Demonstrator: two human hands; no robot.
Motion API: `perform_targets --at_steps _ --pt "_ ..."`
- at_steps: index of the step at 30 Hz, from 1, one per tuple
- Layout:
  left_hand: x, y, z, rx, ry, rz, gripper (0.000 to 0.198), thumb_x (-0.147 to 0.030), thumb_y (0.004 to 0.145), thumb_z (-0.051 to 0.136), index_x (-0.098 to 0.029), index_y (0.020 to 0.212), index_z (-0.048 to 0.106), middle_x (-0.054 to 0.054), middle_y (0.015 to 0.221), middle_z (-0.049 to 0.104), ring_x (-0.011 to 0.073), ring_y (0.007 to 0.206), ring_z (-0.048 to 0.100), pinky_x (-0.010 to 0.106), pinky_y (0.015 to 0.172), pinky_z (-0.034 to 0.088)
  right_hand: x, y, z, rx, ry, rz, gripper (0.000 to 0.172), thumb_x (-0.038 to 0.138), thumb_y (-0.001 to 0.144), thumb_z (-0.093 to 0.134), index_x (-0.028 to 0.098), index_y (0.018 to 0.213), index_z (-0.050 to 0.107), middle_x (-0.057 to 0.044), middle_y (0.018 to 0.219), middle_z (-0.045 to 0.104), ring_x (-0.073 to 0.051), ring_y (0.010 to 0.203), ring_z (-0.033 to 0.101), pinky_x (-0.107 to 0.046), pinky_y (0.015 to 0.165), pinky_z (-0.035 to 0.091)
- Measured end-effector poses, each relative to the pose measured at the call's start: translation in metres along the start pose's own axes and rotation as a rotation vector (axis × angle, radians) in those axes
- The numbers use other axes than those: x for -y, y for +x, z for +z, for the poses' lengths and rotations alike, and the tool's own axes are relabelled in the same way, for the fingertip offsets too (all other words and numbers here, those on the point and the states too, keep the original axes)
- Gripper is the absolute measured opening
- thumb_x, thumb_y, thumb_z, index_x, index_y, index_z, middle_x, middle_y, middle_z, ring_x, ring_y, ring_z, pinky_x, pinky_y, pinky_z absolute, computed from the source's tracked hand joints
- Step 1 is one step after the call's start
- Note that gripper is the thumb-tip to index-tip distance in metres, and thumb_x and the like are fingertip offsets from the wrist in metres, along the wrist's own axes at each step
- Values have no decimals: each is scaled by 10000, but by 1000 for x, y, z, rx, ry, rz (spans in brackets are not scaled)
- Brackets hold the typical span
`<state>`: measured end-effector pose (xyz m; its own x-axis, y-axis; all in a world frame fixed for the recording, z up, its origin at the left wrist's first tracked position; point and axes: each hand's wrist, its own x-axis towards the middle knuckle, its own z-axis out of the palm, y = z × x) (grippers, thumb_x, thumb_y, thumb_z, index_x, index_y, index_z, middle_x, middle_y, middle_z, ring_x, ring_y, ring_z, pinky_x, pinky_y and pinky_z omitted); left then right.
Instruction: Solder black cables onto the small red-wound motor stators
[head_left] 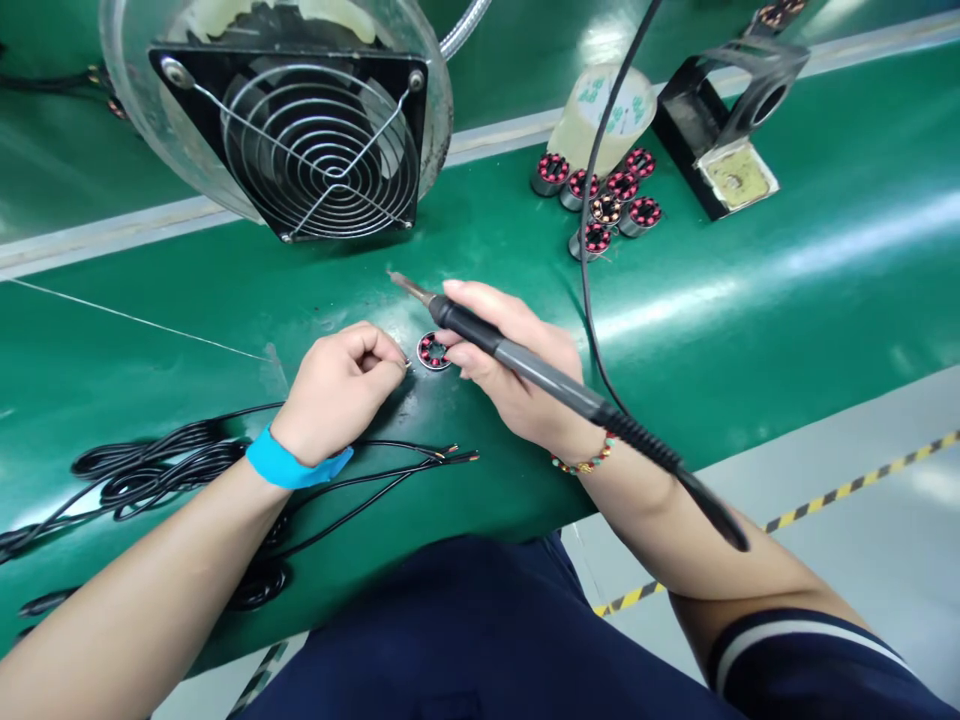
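My right hand (pixel 517 365) is closed around a black soldering iron (pixel 525 362), whose tip points up and left, away from the work. Its fingertips rest beside a small round stator (pixel 433 351) with red windings on the green belt (pixel 750 320). My left hand (pixel 337 390) is closed in a pinch just left of the stator, holding something thin that I cannot make out. A blue wristband sits on my left wrist.
A fume fan (pixel 322 150) in a clear housing stands at the back. Several more wound stators (pixel 600 195) cluster by a tape roll (pixel 604 115). A soldering iron stand (pixel 724 120) is at back right. Black cables (pixel 187 455) with stripped ends lie near left.
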<state>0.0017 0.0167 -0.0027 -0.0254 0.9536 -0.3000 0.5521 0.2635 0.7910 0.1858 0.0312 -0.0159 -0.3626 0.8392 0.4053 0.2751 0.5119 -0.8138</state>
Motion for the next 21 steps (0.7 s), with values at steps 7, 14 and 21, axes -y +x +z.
perform_targets --at_steps 7,14,21 --pt "1 -1 0 -11 -2 13 84 -226 657 515 -201 592 563 -3 669 606 150 672 544 274 638 432 -9 0 15 126 -128 -38 266 257 952 473 242 1206 548 -6 1030 716 -169 977 638 -349 922 489" --pt "2 0 0 -25 -14 5 72 -226 651 517 -200 595 555 -14 624 588 153 668 538 274 628 419 -16 2 29 192 -199 -61 348 162 890 478 222 1230 520 -9 993 705 -206 969 552 -369 876 421" --pt "2 1 0 -47 -44 14 65 -208 645 533 -195 599 577 -17 627 594 136 629 517 266 614 407 -18 5 34 160 -209 -33 413 72 824 470 187 1215 534 -11 883 689 -207 901 530 -355 855 412"
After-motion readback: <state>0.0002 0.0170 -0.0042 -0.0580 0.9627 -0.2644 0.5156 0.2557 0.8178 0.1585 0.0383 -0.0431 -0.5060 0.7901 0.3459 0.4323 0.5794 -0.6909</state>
